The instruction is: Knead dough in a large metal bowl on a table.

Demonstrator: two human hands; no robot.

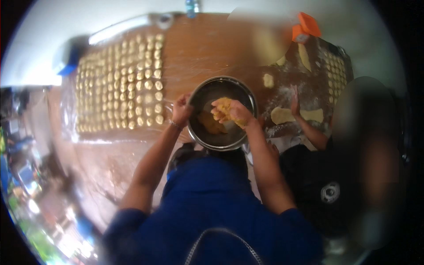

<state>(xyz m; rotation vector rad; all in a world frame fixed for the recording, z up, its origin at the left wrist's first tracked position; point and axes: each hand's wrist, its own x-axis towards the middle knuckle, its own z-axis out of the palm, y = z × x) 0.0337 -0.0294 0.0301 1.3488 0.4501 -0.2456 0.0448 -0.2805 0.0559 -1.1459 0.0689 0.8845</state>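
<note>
My left hand (181, 111) grips the left rim of a round metal bowl (225, 86) in front of me at the table's near edge. Over the bowl, my right hand (239, 112) is turned up with its fingers curled around a clump of crumbly yellow mixture (224, 103). Bits of it cling to the fingers and to the heel of the hand. More yellow mixture (212, 124) lies at the bottom of the bowl, partly in shadow.
Rows of small dough pieces (131, 86) cover the left of the brown table (195, 46). To the right, a co-worker's hand (295, 102) rests on a long flattened dough strip (281, 115) amid flour. An orange container (308, 26) stands at the back right.
</note>
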